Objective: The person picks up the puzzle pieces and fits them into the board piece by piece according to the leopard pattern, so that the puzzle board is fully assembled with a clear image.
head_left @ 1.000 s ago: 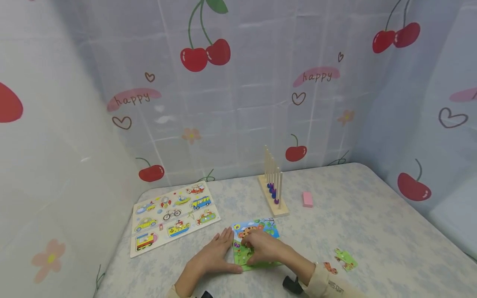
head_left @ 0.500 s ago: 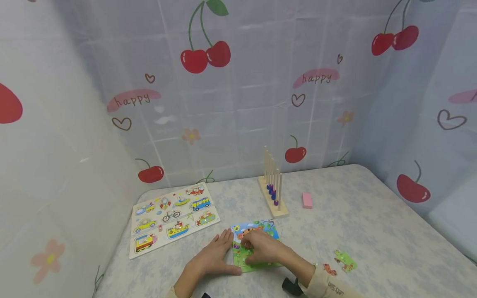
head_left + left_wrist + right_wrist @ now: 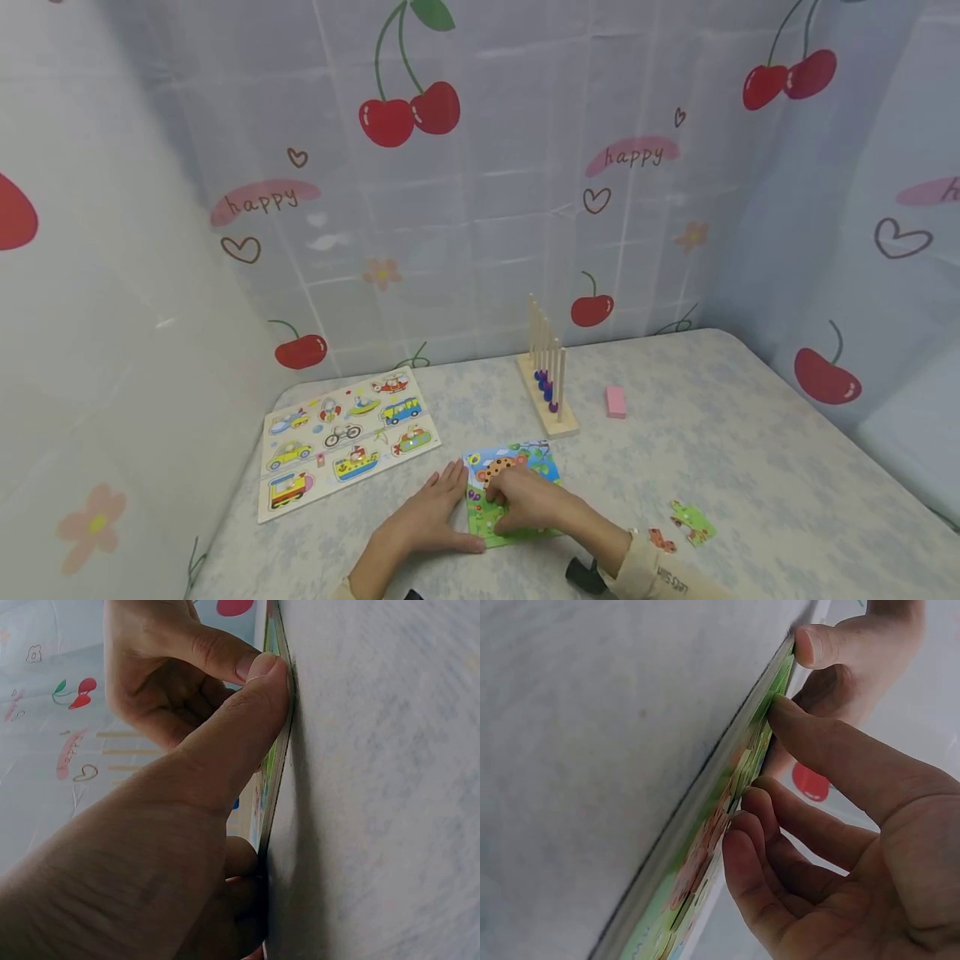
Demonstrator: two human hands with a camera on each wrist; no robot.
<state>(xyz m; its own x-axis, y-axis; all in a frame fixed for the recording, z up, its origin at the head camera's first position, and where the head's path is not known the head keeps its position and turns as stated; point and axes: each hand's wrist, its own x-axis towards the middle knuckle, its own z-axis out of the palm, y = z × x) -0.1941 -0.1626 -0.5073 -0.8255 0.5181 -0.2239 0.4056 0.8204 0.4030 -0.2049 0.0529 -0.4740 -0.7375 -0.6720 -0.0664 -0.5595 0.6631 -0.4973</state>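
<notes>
A jigsaw puzzle board [image 3: 525,452] with a spotted cartoon animal, blue sky and green grass lies on the table before me. My left hand [image 3: 426,515] rests at its left side, fingers straight along the edge and thumb at the near left corner. My right hand [image 3: 528,497] is over the board, thumb and curled fingers down at a green puzzle piece [image 3: 740,769], mostly hidden by the hand in the head view. In the right wrist view the thumb and fingertips sit on either side of this slightly raised piece. The left thumb [image 3: 262,697] touches the board's edge in the left wrist view.
Loose puzzle pieces, one green [image 3: 697,523] and one orange spotted [image 3: 662,540], lie to the right. Behind stand a wooden peg rack [image 3: 558,425] with purple and blue beads and a pink block [image 3: 616,402]. A vehicle puzzle board [image 3: 348,442] lies at the left.
Both hands stay at the board in nearly the same pose. The right fingers shift very slightly over it. The head view drifts a little.
</notes>
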